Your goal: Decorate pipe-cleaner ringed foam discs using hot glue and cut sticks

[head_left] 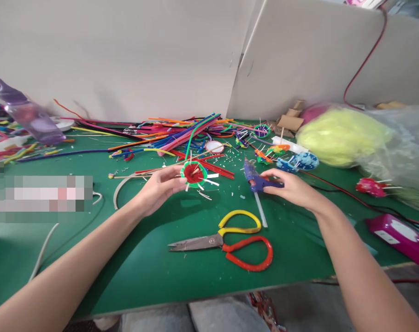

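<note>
Between the fingers of my left hand (164, 186) is a small round pipe-cleaner piece (194, 174), red inside with a green rim. White strips stick out around its edge, and a green stem rises behind it. My right hand (287, 186) is closed around the handle of a purple glue gun (253, 177). The nozzle points up and away from me, and a clear glue stick (260, 210) hangs out of its back end. Nearer to me lie scissors (212, 240) with one yellow and one red handle, their blades towards the left.
Many coloured pipe cleaners (191, 131) are heaped along the wall. A purple bottle (34, 113) stands at the left. Finished-looking blue dotted pieces (299, 161), a yellow bag (340, 136) and a magenta box (398, 237) are on the right. Cables cross the green table (136, 263).
</note>
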Available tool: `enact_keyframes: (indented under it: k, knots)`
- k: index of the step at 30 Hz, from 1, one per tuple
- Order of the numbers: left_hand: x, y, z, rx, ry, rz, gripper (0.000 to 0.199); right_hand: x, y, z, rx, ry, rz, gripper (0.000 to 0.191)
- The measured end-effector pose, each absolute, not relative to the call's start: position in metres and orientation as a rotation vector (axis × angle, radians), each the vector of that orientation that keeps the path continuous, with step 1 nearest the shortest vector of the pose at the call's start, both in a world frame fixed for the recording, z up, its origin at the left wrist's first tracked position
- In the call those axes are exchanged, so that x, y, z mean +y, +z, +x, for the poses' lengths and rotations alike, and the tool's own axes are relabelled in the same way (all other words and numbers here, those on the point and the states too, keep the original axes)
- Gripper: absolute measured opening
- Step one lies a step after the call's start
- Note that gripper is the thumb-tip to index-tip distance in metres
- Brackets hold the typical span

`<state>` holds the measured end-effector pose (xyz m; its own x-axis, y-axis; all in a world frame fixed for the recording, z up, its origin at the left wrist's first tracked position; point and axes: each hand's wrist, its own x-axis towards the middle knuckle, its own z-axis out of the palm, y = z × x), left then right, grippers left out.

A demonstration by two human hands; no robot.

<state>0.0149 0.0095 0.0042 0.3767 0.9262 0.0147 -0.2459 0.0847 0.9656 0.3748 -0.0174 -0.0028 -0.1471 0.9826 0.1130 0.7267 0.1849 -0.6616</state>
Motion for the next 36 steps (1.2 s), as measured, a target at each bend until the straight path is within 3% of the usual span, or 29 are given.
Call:
enact_keyframes:
  k: [7, 14, 21, 32, 36]
  knots:
    - [0.01, 0.006, 0.014, 0.754, 1.035, 1.127, 0.026, -0.017, -0.001, 0.37, -2.095, 0.428, -1.576, 0.036]
    - [0.01, 0.005, 0.015, 0.733, 1.071, 1.107, 0.023, -0.036, 0.024, 0.271, -2.364, 0.151, -1.404, 0.014]
    - [0.009, 0.007, 0.015, 0.725, 1.065, 1.13, 0.025, -0.027, 0.012, 0.212, -2.63, -0.149, -1.4, 0.017]
    - [0.009, 0.007, 0.016, 0.727, 1.052, 1.12, 0.028, -0.018, 0.005, 0.227, -2.427, 0.159, -1.467, 0.009]
    - [0.01, 0.005, 0.015, 0.729, 1.038, 1.15, 0.03, -0.017, 0.001, 0.228, -2.509, 0.08, -1.367, 0.011]
